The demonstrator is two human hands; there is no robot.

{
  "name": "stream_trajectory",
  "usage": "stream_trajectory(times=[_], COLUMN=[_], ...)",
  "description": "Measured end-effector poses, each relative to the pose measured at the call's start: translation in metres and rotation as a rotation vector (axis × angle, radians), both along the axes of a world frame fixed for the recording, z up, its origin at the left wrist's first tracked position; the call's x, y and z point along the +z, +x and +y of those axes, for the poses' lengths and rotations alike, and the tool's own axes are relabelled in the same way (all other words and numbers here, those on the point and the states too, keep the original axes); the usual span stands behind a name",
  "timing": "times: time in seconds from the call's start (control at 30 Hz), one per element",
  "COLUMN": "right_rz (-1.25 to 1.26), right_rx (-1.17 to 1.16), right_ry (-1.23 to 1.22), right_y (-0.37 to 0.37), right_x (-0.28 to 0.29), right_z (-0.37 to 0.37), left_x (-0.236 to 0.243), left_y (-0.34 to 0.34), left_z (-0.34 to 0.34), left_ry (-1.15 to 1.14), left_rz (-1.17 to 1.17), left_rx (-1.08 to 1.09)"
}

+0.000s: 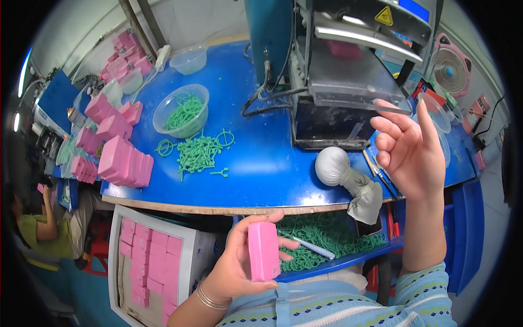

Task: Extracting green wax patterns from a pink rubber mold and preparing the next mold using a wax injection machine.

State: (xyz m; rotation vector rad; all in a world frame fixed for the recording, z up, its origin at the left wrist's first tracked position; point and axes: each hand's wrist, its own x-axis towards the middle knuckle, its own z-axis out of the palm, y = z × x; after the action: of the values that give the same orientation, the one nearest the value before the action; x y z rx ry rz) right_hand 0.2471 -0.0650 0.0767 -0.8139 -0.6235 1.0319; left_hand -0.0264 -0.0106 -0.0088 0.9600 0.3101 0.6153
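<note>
In front of me my left hand [234,253] is closed around a pink rubber mold block [263,250], held upright over the drawer. My right hand [408,144] is raised at the right with its fingers apart and nothing in it, close to the front edge of a machine's metal plate [359,82]. Inside that machine lies another pink block [343,49]. On the blue table [261,174], a grey cloth pouch [332,166] with a tied neck rests between my hands, beside several thin tools [381,173].
Small green pieces [199,153] lie by a clear bowl [181,111] of green parts. Pink blocks [124,163] are stacked at the left, with more in a white-framed box [188,240]. An open drawer [338,259] holds green strands and a pen-like tool. A person [46,223] sits far left.
</note>
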Motion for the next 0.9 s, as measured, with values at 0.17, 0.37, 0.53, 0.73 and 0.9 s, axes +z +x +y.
stream_trajectory(times=[0.17,0.37,0.53,0.73,0.9], right_rz=[0.134,-0.096,0.166,0.189,0.169], right_rx=[0.133,0.210,0.559,0.857,1.010], right_ry=[-0.080,-0.047,0.082,-0.291,-0.344], right_y=[0.030,-0.017,-0.008,-0.041,-0.062], right_x=[0.004,-0.028,-0.040,-0.044,-0.064], right_z=[0.006,-0.047,-0.075,-0.074,-0.070], left_x=[0.002,-0.005,0.018,0.069,0.052], left_y=[-0.003,-0.019,-0.020,0.016,0.045], left_z=[0.000,0.010,0.018,0.025,0.039], left_ry=[0.030,0.062,0.451,1.489,1.469], left_rz=[0.049,0.063,0.328,0.573,0.673], left_rx=[-0.003,0.299,0.558,0.430,0.222])
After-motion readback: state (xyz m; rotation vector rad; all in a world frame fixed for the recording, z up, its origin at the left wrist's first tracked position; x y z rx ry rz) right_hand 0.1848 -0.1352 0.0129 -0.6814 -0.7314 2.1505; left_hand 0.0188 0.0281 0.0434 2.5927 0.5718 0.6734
